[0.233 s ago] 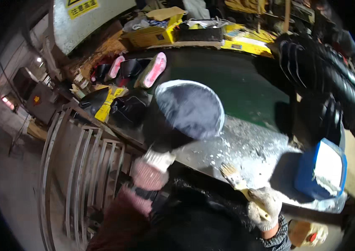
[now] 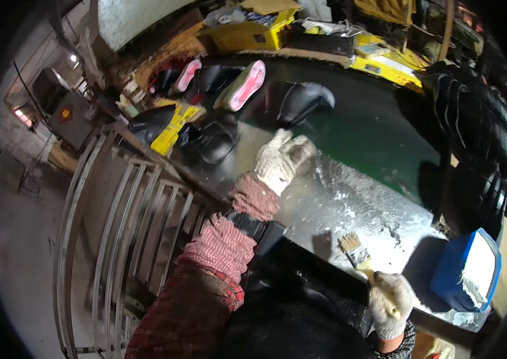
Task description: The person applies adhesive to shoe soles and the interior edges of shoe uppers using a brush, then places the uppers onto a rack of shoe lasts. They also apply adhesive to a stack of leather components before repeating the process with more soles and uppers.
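My left hand [image 2: 280, 161], in a whitish work glove, is over the metal worktop [image 2: 349, 194] with its fingers apart and nothing in them. Just beyond the fingertips, a black curved piece [image 2: 298, 103] that looks like a shoe upper lies on the dark green part of the table [image 2: 355, 131]. My right hand [image 2: 391, 305], gloved too, is closed round the handle of a flat paintbrush [image 2: 355, 250]. The brush's pale bristles point up and left over the worktop's near edge. To the right of that hand stands a cut-open blue container [image 2: 451, 266] with white stuff inside.
Shoe lasts with pink soles [image 2: 249, 87] and black pieces [image 2: 211, 137] lie at the back left. Many black uppers [image 2: 475, 125] are stacked at right. Yellow boxes [image 2: 244, 37] line the back. A metal rack [image 2: 107, 251] stands at left.
My left hand has let go of the black piece with the whitish inner side, which now lies farther back on the table. My right hand still grips the brush.
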Motion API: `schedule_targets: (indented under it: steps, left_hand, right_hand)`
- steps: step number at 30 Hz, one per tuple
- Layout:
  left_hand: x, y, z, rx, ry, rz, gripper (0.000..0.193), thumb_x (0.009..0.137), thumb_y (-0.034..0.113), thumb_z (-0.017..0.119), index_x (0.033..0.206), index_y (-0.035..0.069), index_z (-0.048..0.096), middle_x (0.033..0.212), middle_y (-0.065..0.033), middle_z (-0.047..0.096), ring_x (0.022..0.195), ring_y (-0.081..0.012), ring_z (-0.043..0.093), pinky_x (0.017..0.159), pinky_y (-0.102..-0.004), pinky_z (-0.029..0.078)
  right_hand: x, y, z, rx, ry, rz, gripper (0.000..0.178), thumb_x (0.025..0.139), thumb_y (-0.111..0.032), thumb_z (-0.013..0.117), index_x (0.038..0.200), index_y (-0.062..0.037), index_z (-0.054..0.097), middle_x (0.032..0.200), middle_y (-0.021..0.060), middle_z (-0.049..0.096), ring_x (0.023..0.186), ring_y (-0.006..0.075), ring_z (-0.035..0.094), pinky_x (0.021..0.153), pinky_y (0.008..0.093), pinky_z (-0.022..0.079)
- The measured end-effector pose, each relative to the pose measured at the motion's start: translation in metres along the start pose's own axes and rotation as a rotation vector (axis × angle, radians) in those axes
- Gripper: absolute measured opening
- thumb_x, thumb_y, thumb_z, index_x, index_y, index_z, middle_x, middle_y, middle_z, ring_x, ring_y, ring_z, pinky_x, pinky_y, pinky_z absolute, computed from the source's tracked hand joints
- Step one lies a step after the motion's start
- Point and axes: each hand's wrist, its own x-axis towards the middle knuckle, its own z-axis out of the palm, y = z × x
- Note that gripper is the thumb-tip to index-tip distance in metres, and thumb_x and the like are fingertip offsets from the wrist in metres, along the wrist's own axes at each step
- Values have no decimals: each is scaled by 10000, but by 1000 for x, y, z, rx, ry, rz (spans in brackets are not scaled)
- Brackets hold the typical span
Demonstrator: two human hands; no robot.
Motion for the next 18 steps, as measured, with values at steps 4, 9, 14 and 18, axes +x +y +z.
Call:
schedule_targets:
  steps: [4, 9, 14, 18]
  left_hand:
    - [-123, 13, -77, 321, -84, 120, 324, 982, 201, 497, 1242, 6, 500, 922, -147, 668, 668, -238, 656, 615, -359, 583]
    - [-321, 11, -267, 1308, 544, 216, 194, 927, 181, 600, 1080, 75, 653, 1029, -83, 664, 757, -140, 666, 684, -277, 542]
    - [-460, 69, -319, 2070, 1054, 188, 263, 850, 210, 681, 1092, 112, 653, 1072, -110, 644, 951, -275, 645, 835, -384, 519]
    - [-472, 106, -370, 1906, 1318, 683, 486, 817, 262, 711, 1245, 90, 556, 1184, -204, 570, 1050, -405, 581, 962, -444, 444]
  right_hand:
    - [24, -46, 43, -373, -261, -202, 323, 717, -172, 813, 966, -44, 651, 862, 109, 643, 752, 262, 627, 686, 371, 499]
    - [37, -104, 118, 142, -726, -374, 197, 726, -8, 729, 870, -1, 594, 841, 91, 619, 793, 181, 606, 720, 301, 480]
    - [-15, -194, 192, 408, -426, -444, 250, 772, -10, 617, 1011, 57, 584, 941, 164, 630, 841, 169, 614, 720, 271, 501]
    - [-36, -193, 195, 278, -592, -563, 241, 790, -17, 613, 1018, 60, 588, 945, 158, 632, 844, 165, 614, 726, 268, 501]
